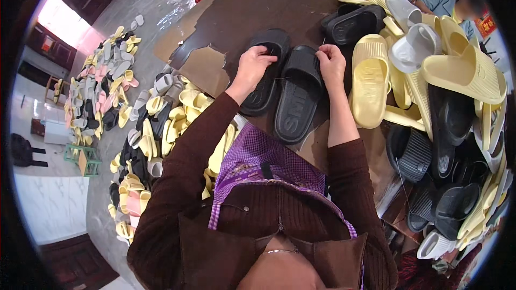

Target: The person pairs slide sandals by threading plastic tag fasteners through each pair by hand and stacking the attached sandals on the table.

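Observation:
Two black slide slippers lie side by side on the brown-covered table in front of me, the left slide (263,94) and the right slide (297,102). My left hand (251,72) is closed at the left slide's strap, its fingers curled over the strap's edge. Beside the right slide's strap, my right hand (332,63) pinches its thumb and fingertips together. A thin, needle-like line shows above that pinch, too fine to name. Between the two slides runs a faint thread-like line.
Yellow slides (370,83), grey slides (415,48) and black slides (409,153) are heaped along the table's right side. More slippers (105,86) cover the floor at left. A person in grey-blue (438,2) sits at far right; others stand at the far edge. A green stool (80,157) stands at left.

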A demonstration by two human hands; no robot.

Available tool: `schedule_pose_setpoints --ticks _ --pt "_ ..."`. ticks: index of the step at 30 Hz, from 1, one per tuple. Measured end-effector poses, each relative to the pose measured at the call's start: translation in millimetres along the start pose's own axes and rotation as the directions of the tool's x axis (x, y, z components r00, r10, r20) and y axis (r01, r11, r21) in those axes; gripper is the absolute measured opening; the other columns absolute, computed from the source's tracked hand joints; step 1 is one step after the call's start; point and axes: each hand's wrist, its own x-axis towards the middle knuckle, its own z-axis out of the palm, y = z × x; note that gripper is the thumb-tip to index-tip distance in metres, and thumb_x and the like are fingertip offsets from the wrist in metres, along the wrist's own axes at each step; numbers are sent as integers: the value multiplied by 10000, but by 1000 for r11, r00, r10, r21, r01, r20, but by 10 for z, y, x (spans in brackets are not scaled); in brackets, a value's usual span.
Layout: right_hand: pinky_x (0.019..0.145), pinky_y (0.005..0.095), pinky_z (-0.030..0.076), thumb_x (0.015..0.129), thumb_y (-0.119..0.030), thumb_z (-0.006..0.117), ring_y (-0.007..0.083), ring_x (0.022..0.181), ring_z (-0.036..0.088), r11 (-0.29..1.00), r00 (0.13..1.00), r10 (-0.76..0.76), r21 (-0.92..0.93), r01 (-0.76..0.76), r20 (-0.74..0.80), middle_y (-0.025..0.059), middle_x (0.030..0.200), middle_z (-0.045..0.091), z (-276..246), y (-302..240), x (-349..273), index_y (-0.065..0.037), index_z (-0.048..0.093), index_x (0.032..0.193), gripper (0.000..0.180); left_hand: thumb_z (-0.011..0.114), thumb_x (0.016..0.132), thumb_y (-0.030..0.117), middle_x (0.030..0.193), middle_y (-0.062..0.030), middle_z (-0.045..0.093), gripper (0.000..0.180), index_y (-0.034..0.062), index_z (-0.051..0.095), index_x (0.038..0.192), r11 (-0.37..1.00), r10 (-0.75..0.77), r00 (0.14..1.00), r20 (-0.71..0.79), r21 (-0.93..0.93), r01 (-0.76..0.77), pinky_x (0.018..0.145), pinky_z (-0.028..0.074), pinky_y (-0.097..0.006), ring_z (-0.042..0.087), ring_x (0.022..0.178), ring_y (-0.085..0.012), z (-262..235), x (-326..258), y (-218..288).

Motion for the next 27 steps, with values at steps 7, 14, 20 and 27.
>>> schedule_pose_setpoints --ticks 7,14,20,27 --pt "664 244 478 787 -12 660 103 707 576 999 999 -43 -32 44 16 35 774 642 1 -43 8 1 640 910 126 514 852 -24 860 -137 655 168 -74 611 980 952 -97 995 -30 -295 84 749 510 -294 650 845 -192 64 106 9" --pt "668 247 481 795 -6 644 113 701 579 997 997 -46 -56 50 56 41 779 648 -37 -168 -80 0 641 916 120 492 779 -87 912 -131 665 278 -99 625 1022 993 -48 997 -61 103 54 735 484 -303 625 830 -197 155 188 36" --pt "676 234 486 808 -7 635 113 708 594 999 993 -38 -22 41 114 39 787 651 -48 -146 70 -8 641 914 106 492 739 -100 877 -113 676 287 -94 659 972 922 -135 991 11 -365 130 699 477 -316 617 779 -212 185 332 -169" --pt "675 266 490 802 -1 629 135 702 593 970 936 -240 32 240 257 77 779 655 173 -245 415 -4 628 897 96 495 715 -107 827 -93 667 254 -91 672 896 981 7 1000 31 -196 -1 666 464 -314 593 755 -180 192 499 -351"
